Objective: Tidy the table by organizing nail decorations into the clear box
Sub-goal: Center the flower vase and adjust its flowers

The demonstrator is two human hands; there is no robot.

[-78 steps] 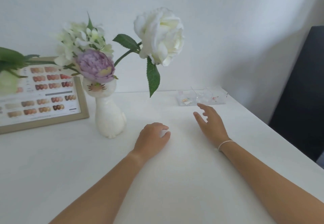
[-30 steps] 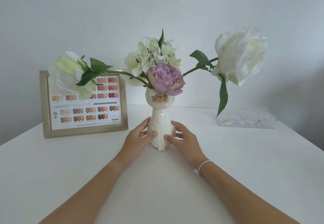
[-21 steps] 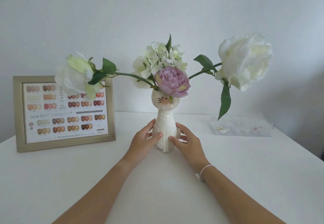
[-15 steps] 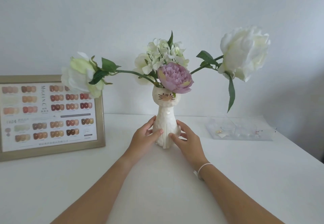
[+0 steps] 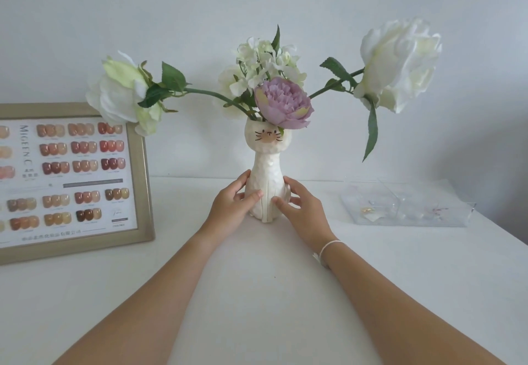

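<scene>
While my left hand (image 5: 231, 207) and right hand (image 5: 303, 210) hold the cat vase (image 5: 267, 176) low on both sides, I should keep it straight, away from the clear box (image 5: 405, 207) on the right.

Head view. Left hand (image 5: 230, 207) and right hand (image 5: 304, 212) hold the base of an upright cat-faced vase (image 5: 267, 176) of artificial flowers (image 5: 283, 102) on a white tabletop (image 5: 257, 293). Framed nail-colour chart (image 5: 71, 179) at left; clear box (image 5: 405, 207) with small nail decorations (image 5: 367, 210) at right.
</scene>
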